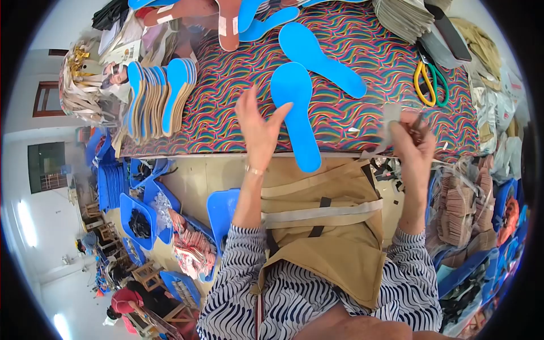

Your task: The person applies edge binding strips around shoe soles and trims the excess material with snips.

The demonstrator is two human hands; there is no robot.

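A blue insole point(300, 127) lies on the patterned tabletop point(226, 73), its narrow end reaching past the front edge. My left hand point(259, 122) is beside it with fingers apart, the thumb at the insole's left side; whether it touches cannot be made out. My right hand point(412, 139) is over the table's front edge at the right, pinching a pale, translucent strip point(390, 124). Something small and dark shows by its fingers, too blurred to name. Farther back, a second blue insole point(323, 59) lies slantwise, close to the upper end of the first.
Stacked blue-topped insoles point(158, 99) stand at the left. Scissors point(426, 82) with yellow and green handles lie at the right, near a grey stack point(403, 20). Brown insoles point(228, 25) lie at the back. Blue bins point(139, 218) stand on the floor. A person point(127, 300) is at lower left.
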